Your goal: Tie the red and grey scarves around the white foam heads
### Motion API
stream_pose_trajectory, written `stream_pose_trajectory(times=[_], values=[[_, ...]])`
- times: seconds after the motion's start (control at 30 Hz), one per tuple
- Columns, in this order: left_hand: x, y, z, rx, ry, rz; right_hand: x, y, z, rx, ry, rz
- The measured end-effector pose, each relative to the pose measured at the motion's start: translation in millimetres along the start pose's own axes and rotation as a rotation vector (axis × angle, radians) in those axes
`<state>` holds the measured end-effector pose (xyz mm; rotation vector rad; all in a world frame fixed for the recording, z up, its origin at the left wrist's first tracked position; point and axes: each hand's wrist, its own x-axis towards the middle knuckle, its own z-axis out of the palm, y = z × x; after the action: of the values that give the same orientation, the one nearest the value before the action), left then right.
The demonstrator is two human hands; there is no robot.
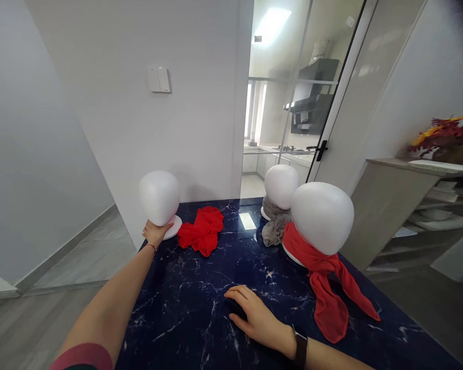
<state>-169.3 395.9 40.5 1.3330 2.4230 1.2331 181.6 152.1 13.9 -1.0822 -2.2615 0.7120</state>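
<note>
My left hand [157,232] is wrapped round the neck of a white mannequin head [160,195] at the far left of the table, just above its round base [175,226]. A crumpled bright red scarf [202,229] lies beside that base. Over the dark marbled table my right hand [256,314] holds nothing, thumb and fingers apart. To its right, a large mannequin head [323,213] wears a red scarf [312,257] tied at the neck, its ends trailing on the tabletop. Behind stands another mannequin head [281,185] with a grey scarf [277,226] round its neck.
The glossy dark blue table [200,303] meets a white wall with a light switch [160,80]. A glazed door [285,103] with a black handle [321,150] stands behind. At the right, a shelf unit [401,205] holds papers and a flower basket [447,141].
</note>
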Motion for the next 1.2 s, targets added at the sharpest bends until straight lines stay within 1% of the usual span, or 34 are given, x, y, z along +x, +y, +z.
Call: stream_pose_trajectory(times=[0.1,0.2,0.3,0.4,0.47,0.53,0.6,0.67,0.77,0.87,0.97,1.03,1.07,1.13,1.2], values=[[4.0,2.4,11.8,-0.037,-0.072,0.042,0.9,-0.5,-0.7,-0.001,-0.004,-0.003],[1.2,3.2,18.5,-0.075,-0.107,0.055,2.4,-1.2,-1.2,0.001,0.002,-0.01],[-9.3,2.4,15.9,-0.098,-0.094,0.04,3.3,-1.1,-0.9,-0.002,0.015,-0.025],[-30.2,2.3,7.2,-0.116,-0.027,0.003,3.6,0.4,0.7,-0.031,0.026,-0.037],[-51.2,3.8,1.3,-0.131,0.039,-0.037,3.7,1.7,2.1,-0.059,0.034,-0.041],[-77.4,7.2,-3.2,-0.151,0.094,-0.076,3.6,2.8,3.2,-0.075,0.046,-0.052],[-107.7,12.9,-6.0,-0.183,0.111,-0.075,3.5,3.4,3.9,-0.07,0.057,-0.07],[-141.1,21.0,-7.8,-0.234,0.075,-0.017,3.6,3.7,3.9,-0.038,0.073,-0.085],[-193.3,36.1,-12.4,-0.336,-0.04,0.134,4.7,4.9,1.1,0.068,0.138,-0.079],[-240.6,48.7,-22.7,-0.416,-0.169,0.297,5.7,8.4,-9.1,0.151,0.273,-0.037],[-275.4,51.0,-34.9,-0.479,-0.25,0.476,0.7,15.8,-28.7,0.139,0.474,0.024],[-289.8,46.3,-40.1,-0.51,-0.299,0.588,-8.8,24.0,-45.5,0.095,0.63,0.068],[-294.4,42.9,-41.5,-0.518,-0.324,0.623,-15.4,29.7,-54.5,0.063,0.718,0.088],[-299.4,36.3,-41.9,-0.518,-0.38,0.653,-30.5,45.0,-73.6,-0.016,0.928,0.14],[-300.1,31.9,-40.6,-0.518,-0.421,0.657,-46.0,65.7,-93.6,-0.099,1.184,0.224]])
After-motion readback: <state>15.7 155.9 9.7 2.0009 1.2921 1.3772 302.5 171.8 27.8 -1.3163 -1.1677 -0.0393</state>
